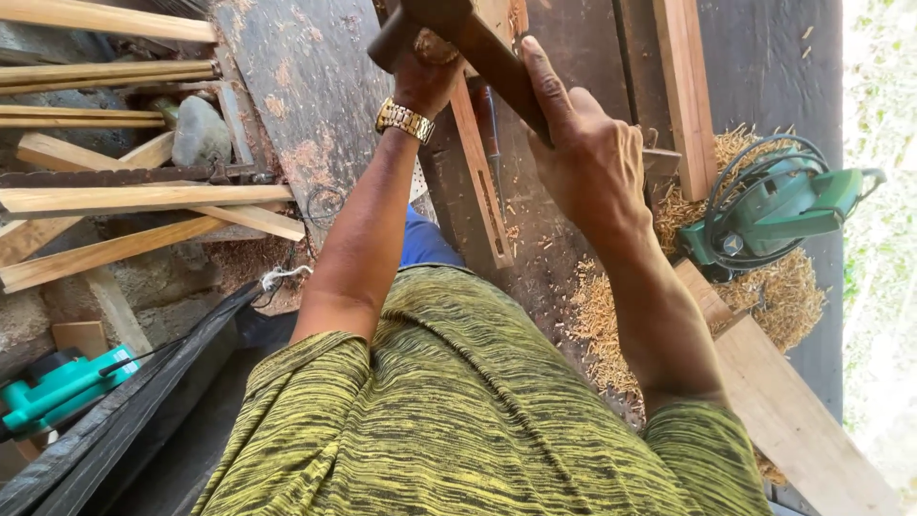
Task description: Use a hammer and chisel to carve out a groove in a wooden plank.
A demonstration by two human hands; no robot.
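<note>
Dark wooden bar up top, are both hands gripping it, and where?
Yes: left hand grips the dark wooden bar near its upper end, right hand lower along it.

The dark wooden tool (478,48) lies slantwise at the top of the view, running from upper left down to the right, over a dark workbench. It is a long, squared block of deep brown wood with worn, smooth faces and a blunt, rounded end at the upper left. Its top runs out of view. Beneath it lies a narrow reddish-brown strip of wood (482,182), set lengthwise on the bench, with a long slot cut down its middle. The strip's upper end is hidden under the tool, and pale shavings lie just beside its lower end.
</note>
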